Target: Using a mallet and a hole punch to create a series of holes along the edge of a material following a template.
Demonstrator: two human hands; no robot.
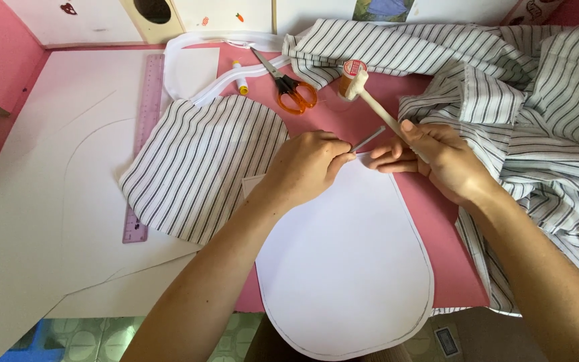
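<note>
Step in hand: marking the top edge of the rounded white paper pattern (346,258), by my judgement.
Left hand (306,164): grip pinched on a thin grey pencil (368,140), just above the pattern's top edge.
Right hand (440,157): grip clenched round a white mallet (363,87), its head above the pattern, near the orange scissors (293,90).
Next move calls for: a steady pencil tip, the pattern lying flat on the pink desk (447,248).
</note>
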